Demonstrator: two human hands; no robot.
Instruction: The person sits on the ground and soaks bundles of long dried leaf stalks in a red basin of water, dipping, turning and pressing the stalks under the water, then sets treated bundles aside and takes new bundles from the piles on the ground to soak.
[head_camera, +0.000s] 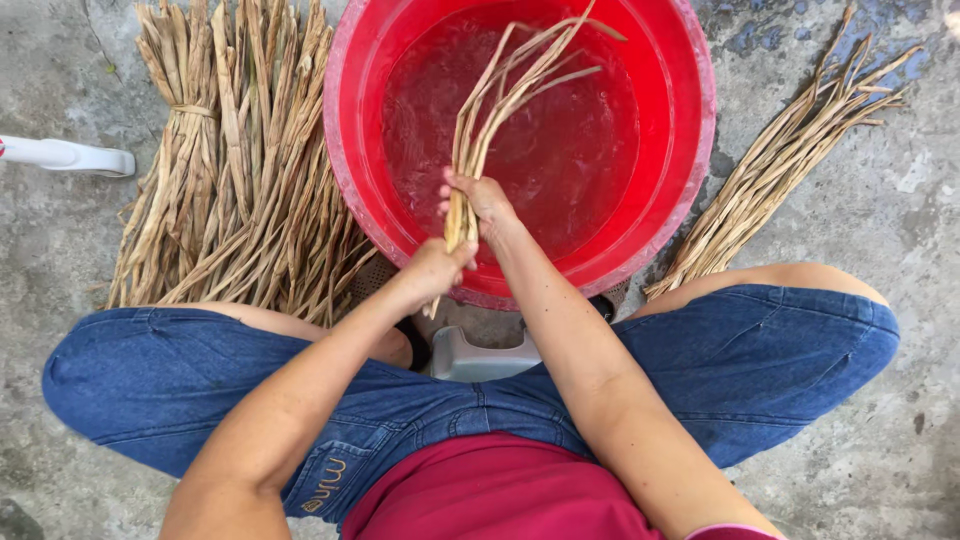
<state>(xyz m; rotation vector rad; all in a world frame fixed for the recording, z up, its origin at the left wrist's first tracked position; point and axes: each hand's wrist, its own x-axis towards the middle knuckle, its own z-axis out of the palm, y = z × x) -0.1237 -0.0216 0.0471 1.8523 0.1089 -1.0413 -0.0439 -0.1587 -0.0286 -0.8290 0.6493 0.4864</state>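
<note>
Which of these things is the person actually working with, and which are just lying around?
In use:
- bunch of dried stalks, gripped by the left hand and right hand
- red tub of water

Lying about:
- big pile of stalks on the left
- smaller bundle on the right
- white object
- grey stool

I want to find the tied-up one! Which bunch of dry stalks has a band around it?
The far-left bundle on the ground, left of the red tub. A strip binds it near the top; the loose pile beside it and the right-hand pile aren't tied.
</note>
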